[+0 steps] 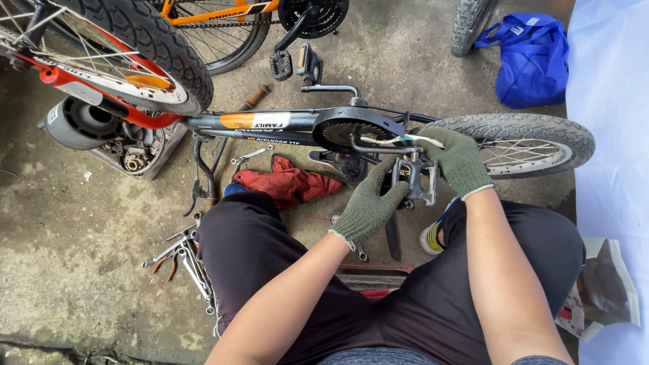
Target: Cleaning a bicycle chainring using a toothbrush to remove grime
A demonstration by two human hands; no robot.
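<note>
Green knit gloves cover both hands, which meet at the pedal point(414, 177) of a small black bicycle point(284, 125) lying on its side on the concrete floor point(61, 223). The pedal sits at the end of the crank arm point(378, 147), just below the chainring guard point(351, 128) and beside the rear wheel point(520, 138), directly ahead of the person's knees. Its long axis runs roughly up and down in the view, towards the person. The left hand point(368, 206) comes up from below, fingers curled shut around the pedal's near left edge. The right hand point(456, 159) reaches in from the right and above, palm down, fingers closed over the pedal's far end and the crank; it is the nearer to the axle. Both forearms angle inward. A red rag point(287, 182) and loose wrenches point(182, 260) lie to the left.
</note>
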